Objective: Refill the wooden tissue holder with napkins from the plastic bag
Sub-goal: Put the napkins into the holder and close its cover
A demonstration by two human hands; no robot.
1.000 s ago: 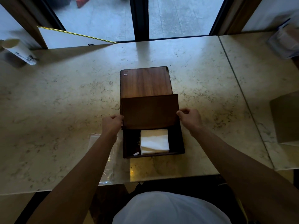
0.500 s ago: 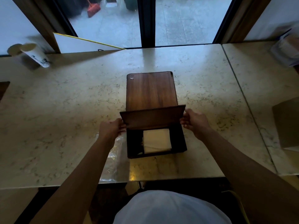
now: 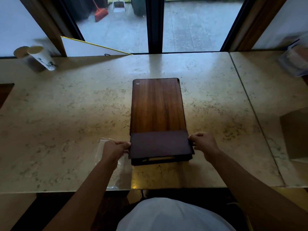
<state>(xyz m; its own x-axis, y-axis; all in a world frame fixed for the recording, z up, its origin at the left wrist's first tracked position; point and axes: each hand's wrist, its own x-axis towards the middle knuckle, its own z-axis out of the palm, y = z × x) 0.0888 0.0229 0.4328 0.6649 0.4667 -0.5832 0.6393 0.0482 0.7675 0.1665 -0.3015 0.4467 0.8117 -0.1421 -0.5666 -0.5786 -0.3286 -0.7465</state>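
Observation:
The wooden tissue holder (image 3: pixel 157 105) lies flat on the marble table (image 3: pixel 66 114), long side pointing away from me. Its dark hinged lid (image 3: pixel 160 145) covers the near end, lowered almost flat. My left hand (image 3: pixel 115 150) grips the lid's left edge and my right hand (image 3: pixel 202 144) grips its right edge. Only a thin pale strip of napkins (image 3: pixel 162 158) shows in the gap under the lid's front. The clear plastic bag (image 3: pixel 120 174) lies flat on the table, partly beneath my left forearm.
A paper cup (image 3: pixel 40 58) stands at the far left. A white board (image 3: pixel 88 48) leans at the table's back edge by the window. A wrapped package (image 3: pixel 295 59) sits far right and a box shape (image 3: pixel 295 134) at the right.
The lid has swung down from half raised to nearly flat over the napkin compartment, hiding most of the napkins. Both hands followed it down. The camera tilted up.

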